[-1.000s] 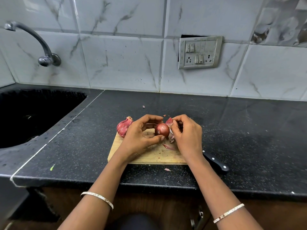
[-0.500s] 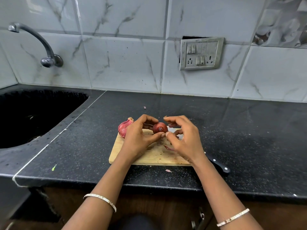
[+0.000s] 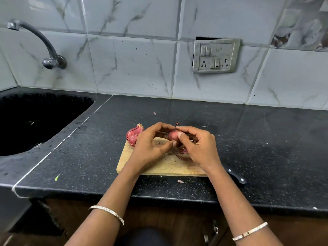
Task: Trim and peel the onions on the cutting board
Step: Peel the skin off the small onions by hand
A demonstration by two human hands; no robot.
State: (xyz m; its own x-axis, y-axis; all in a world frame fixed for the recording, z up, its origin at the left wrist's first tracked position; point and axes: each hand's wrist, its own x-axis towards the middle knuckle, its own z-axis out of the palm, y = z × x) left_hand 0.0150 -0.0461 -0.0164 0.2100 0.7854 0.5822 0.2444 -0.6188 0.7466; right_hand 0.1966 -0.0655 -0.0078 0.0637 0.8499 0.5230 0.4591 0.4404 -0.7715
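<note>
Above the cutting board (image 3: 150, 167) middle, your left hand (image 3: 149, 148) and right hand (image 3: 197, 148) pinch one small onion (image 3: 173, 135); slick skin could let it squirt toward the counter's front edge.

Black speckled stone countertop (image 3: 266, 148) runs along the tiled wall, with a dark sink (image 3: 35, 121) sunk into its left end. Wooden cutting board (image 3: 159, 166) lies flat near the front edge, and a black-handled knife (image 3: 237, 177) rests on the counter just beside the board's right end, only its riveted handle showing. Loose bits sit straight on the stone: a pink scrap of onion skin (image 3: 180, 181) just in front of the board, a small purple fragment (image 3: 154, 113) and some reddish flecks (image 3: 177, 123) behind it, and a green sliver (image 3: 57, 177) off to the left, near the front edge.
</note>
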